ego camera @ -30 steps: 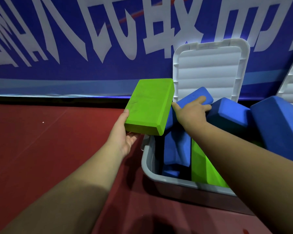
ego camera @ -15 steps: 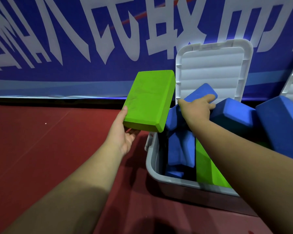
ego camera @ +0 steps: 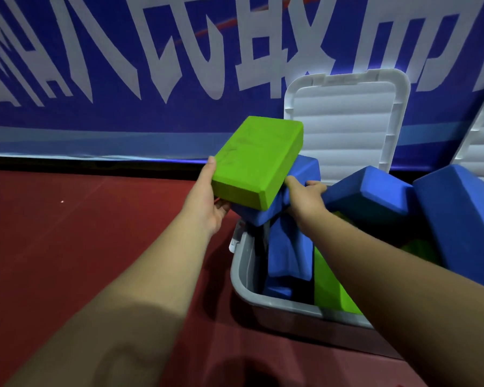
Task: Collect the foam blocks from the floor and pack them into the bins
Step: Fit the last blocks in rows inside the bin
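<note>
1. The left hand (ego camera: 207,202) grips a green foam block (ego camera: 256,160) by its near left corner; thumb on the block's left edge, fingers (ego camera: 222,205) curled beneath it; the block is held tilted above the left end of the grey bin (ego camera: 242,277).
2. The right hand (ego camera: 305,198) is closed on a blue foam block (ego camera: 305,171) lying just under the green one; thumb beside the green block's near right corner.
3. More blue and green blocks fill the bin, which stands on the red floor (ego camera: 67,233); its white lid (ego camera: 347,121) stands open against the blue banner (ego camera: 123,65).
</note>
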A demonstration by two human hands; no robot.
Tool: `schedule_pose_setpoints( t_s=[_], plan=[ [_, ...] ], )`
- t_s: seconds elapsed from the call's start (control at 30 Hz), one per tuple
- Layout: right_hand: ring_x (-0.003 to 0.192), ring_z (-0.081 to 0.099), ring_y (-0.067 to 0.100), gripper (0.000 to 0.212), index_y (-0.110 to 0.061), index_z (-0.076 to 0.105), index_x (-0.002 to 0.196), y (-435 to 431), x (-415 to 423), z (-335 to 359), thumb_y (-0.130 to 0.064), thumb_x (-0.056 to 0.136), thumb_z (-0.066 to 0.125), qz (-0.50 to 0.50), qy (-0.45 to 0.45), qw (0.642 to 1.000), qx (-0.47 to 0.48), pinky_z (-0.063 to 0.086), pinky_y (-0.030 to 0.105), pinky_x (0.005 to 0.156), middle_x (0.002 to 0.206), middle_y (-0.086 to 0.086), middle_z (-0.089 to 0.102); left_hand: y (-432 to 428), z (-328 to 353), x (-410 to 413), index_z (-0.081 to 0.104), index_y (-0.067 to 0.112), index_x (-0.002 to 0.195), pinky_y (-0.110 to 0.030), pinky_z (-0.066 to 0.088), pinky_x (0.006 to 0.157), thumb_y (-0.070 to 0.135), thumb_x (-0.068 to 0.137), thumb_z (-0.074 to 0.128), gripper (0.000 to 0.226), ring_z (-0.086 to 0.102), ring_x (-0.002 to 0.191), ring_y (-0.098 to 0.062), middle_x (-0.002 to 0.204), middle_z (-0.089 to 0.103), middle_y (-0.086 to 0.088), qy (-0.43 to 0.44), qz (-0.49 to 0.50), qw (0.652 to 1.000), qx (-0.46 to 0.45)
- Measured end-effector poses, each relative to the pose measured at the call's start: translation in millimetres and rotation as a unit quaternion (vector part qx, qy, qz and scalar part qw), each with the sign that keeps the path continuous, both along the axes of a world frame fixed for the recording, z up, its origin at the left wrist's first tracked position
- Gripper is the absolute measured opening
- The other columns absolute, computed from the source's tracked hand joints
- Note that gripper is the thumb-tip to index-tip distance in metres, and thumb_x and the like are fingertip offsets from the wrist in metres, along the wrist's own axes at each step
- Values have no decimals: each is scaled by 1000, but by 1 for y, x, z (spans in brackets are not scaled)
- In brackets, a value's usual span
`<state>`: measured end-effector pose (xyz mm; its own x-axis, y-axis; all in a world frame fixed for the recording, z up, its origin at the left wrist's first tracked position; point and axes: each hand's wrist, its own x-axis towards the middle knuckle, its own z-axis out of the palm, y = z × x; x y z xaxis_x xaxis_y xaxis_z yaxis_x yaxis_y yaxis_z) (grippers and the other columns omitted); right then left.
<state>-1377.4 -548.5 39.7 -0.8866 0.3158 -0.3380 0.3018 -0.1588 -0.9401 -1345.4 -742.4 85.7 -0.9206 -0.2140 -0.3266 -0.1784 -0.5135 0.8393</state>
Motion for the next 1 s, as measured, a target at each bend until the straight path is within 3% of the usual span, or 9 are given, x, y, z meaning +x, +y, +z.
schedule_pose_setpoints(
  t_s=[0.07, 0.13, 0.23, 0.4, 0.5, 0.57, 0.7, 0.87, 1.0],
  plan=[
    [94, 66, 28, 69, -28, 39, 117, 1, 2, -1, -54, 61, 71, 18, -1, 999, 36, 58, 47, 90, 106, 2, 60, 2, -3, -6, 71, 22, 111, -35, 61, 80, 62, 89, 70, 45, 73, 94, -18, 88, 80, 6, -13, -3, 1000, 1],
    [73, 60, 25, 38, -22, 47, 93, 3, 4, -1, -43, 70, 68, 58, 18, 993, 105, 54, 41, 69, 82, -1, 57, 3, -5, -12, 70, 21, 120, -38, 62, 85, 66, 84, 74, 58, 76, 96, -17, 100, 81, 4, -5, -5, 1000, -10],
    [53, 31, 16, 34, -25, 32, 69, 4, 9, -1, -29, 81, 63, 103, 35, 977, 181, 27, 32, 51, 56, -6, 34, 4, -10, -19, 69, 18, 126, -44, 60, 94, 63, 70, 87, 74, 77, 101, -19, 112, 79, 1, 5, 13, 999, -31],
    [57, 37, 19, 35, -20, 37, 65, 9, 7, 2, -28, 89, 61, 123, 29, 963, 239, 28, 34, 52, 56, -3, 40, 5, -11, -23, 65, 5, 123, -42, 63, 89, 34, 69, 95, 68, 78, 95, -22, 107, 79, -9, 10, 85, 996, -30],
    [56, 38, 20, 33, -18, 39, 66, 9, 8, 4, -29, 89, 60, 115, 28, 965, 233, 30, 32, 53, 57, -1, 43, 7, -14, -16, 71, 10, 111, -30, 59, 76, 54, 61, 93, 70, 77, 95, -19, 102, 79, -3, -5, 70, 992, -103],
    [56, 37, 21, 29, -18, 39, 67, 8, 9, 4, -28, 86, 58, 128, 34, 964, 230, 30, 31, 54, 59, 0, 44, 10, -12, -10, 70, 14, 106, -24, 51, 63, 55, 75, 86, 54, 72, 81, -9, 95, 78, 4, -13, 50, 988, -148],
    [63, 30, 22, 21, -18, 35, 64, 6, 11, 7, -24, 77, 50, 152, 39, 960, 231, 26, 35, 59, 65, 6, 40, 19, -9, -5, 65, 23, 126, -24, 43, 63, 43, 92, 74, 40, 72, 69, 2, 110, 76, 8, -22, -25, 986, -163],
    [66, 34, 22, 17, -18, 44, 71, 10, 13, 8, -28, 77, 56, 173, 36, 951, 254, 30, 39, 62, 67, 5, 42, 18, -6, -5, 58, 34, 136, -24, 47, 68, 56, 96, 63, 46, 69, 83, 7, 114, 71, 20, -12, -47, 984, -172],
    [66, 50, 24, 20, -11, 56, 74, 24, 19, 16, -28, 84, 53, 196, 42, 924, 325, 41, 35, 61, 70, 10, 61, 12, -6, -12, 69, 14, 120, -30, 52, 76, 60, 82, 73, 59, 71, 102, -16, 115, 75, 0, -8, 67, 965, -253]
  ],
)
